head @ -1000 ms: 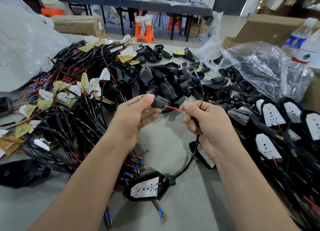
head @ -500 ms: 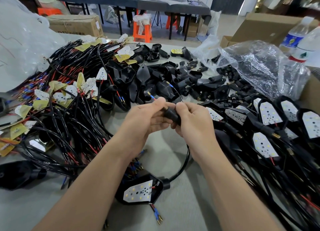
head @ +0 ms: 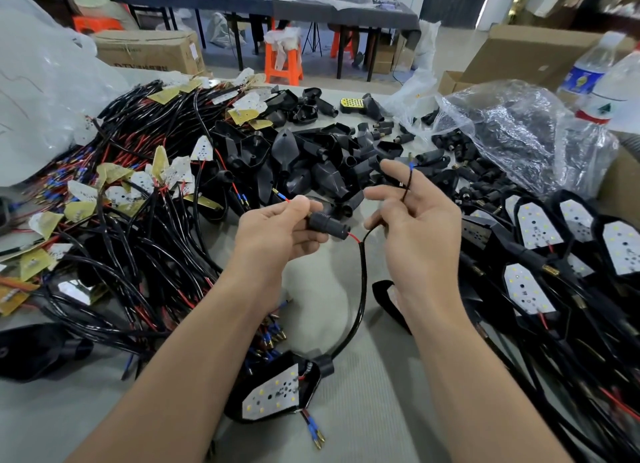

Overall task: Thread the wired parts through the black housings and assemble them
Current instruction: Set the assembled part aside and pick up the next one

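Left hand point(head: 277, 234): fingers curled round black housing point(head: 327, 225), long axis left-right across frame centre, red wire point(head: 354, 236) already through; right hand point(head: 422, 234) half open, pinching black wire point(head: 408, 182), tip upward, just right of housing mouth.

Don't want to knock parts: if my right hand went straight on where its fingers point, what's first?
Probably the pile of loose black housings ahead of your right hand; depth is unclear.

right hand point(head: 417, 235) pulled away, housing point(head: 326, 224) threaded
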`<act>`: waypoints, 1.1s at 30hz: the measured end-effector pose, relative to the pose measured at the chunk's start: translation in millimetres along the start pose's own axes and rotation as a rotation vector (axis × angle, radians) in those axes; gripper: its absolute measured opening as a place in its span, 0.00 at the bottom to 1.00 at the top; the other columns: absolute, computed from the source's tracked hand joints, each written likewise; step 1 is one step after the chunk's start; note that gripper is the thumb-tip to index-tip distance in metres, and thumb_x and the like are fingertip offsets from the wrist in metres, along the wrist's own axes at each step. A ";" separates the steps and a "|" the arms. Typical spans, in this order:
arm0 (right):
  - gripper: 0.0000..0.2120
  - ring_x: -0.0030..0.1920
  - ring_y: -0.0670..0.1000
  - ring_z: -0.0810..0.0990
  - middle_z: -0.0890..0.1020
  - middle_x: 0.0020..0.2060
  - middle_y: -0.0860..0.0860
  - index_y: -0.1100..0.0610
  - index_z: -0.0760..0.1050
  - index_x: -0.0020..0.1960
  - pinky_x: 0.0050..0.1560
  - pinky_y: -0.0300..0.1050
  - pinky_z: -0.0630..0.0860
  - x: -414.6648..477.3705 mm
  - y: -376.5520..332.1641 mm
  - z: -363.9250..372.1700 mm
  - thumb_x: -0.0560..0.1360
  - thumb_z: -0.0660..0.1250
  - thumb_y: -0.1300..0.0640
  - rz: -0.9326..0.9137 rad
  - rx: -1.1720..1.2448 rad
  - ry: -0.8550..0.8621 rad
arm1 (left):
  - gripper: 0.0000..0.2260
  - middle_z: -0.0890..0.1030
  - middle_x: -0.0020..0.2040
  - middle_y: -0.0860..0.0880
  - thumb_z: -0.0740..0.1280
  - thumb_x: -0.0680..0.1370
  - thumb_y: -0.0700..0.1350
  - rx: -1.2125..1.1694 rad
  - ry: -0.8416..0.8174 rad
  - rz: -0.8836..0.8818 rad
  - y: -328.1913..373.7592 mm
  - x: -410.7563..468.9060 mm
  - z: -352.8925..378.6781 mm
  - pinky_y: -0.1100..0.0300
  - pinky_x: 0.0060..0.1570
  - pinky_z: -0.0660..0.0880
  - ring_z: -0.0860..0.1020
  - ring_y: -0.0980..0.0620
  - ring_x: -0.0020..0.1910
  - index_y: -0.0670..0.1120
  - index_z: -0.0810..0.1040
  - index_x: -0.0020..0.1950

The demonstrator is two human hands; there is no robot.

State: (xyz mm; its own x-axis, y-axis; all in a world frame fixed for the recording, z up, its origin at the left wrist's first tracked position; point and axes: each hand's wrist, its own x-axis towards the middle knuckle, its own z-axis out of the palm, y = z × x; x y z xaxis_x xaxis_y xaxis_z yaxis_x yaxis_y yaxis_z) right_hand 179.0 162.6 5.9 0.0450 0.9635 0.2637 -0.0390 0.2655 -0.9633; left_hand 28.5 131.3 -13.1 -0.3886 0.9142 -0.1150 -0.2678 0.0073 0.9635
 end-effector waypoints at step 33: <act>0.13 0.31 0.44 0.80 0.84 0.29 0.42 0.46 0.87 0.39 0.31 0.29 0.70 -6.6 1.7 0.3 0.70 0.71 0.64 0.042 -0.432 -0.214 | 0.11 0.83 0.35 0.48 0.68 0.83 0.45 -0.326 0.204 -0.056 3.9 11.3 -12.3 0.67 0.28 0.75 0.77 0.57 0.26 0.42 0.82 0.43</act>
State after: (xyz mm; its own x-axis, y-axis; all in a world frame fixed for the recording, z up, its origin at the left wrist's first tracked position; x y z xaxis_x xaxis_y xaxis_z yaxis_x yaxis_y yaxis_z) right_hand 178.3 156.7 2.6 -0.1558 0.9703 0.1851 0.3842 0.2322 -0.8936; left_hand 12.2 136.6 -13.6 -0.5242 0.8164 -0.2423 -0.5469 -0.1047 0.8306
